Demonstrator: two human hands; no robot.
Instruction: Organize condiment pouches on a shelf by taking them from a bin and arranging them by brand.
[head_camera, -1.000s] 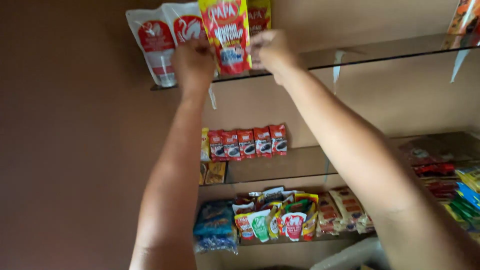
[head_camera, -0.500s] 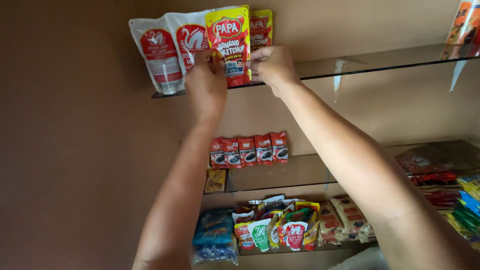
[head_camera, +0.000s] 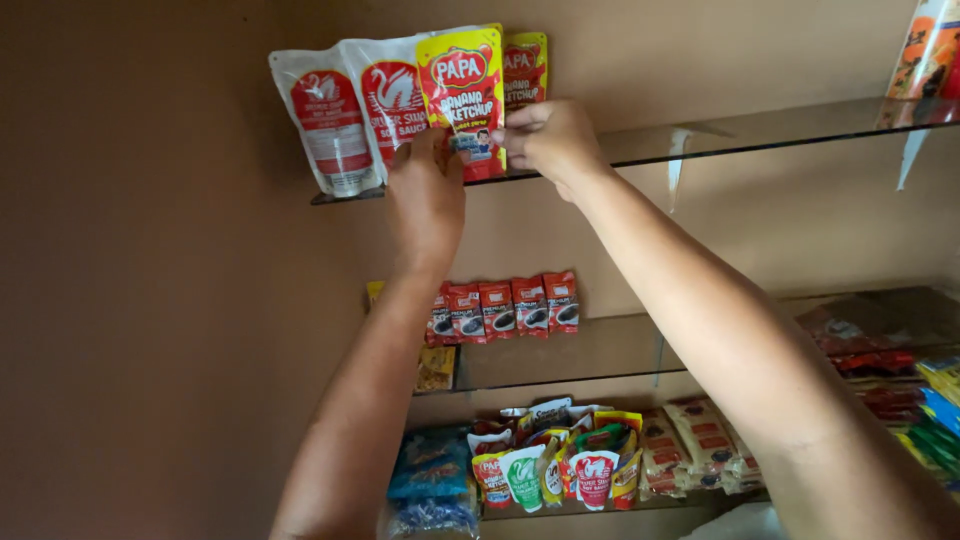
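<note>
Fingers of both our left hand and right hand pinch the yellow-and-red ketchup pouch, steadying it upright on the top glass shelf beside the white sauce pouches.

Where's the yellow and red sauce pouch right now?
The yellow and red sauce pouch stands on the top glass shelf, upper centre, beside a white pouch.

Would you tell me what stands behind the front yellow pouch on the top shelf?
A second yellow pouch stands behind the front yellow pouch, held by the left hand and right hand. Its lower part is covered, as is anything further back.
</note>
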